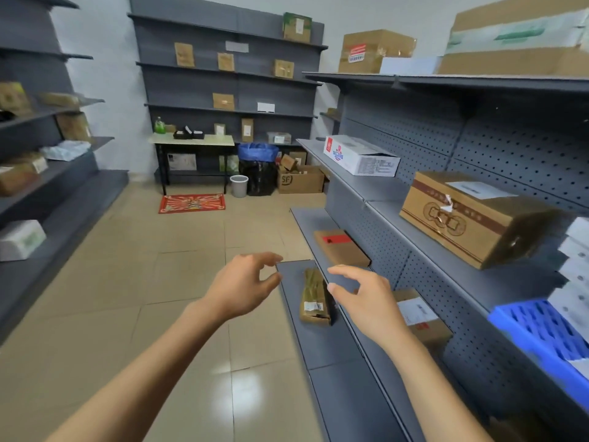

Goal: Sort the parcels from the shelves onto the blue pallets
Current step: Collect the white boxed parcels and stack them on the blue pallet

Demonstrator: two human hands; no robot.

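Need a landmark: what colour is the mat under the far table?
Red mat, patterned; head view.

The tiled floor [178, 282] lies bare down the aisle between the shelving units. On the bottom shelf [318, 342] a narrow brown parcel [314, 298] lies alone — open shelf on both sides — with the upper shelf [411, 212] overhanging behind.

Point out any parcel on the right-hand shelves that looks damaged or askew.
The large brown carton on the middle shelf sits skewed, with torn white tape on its front edge. The small parcel on the bottom shelf looks crumpled at its near end.
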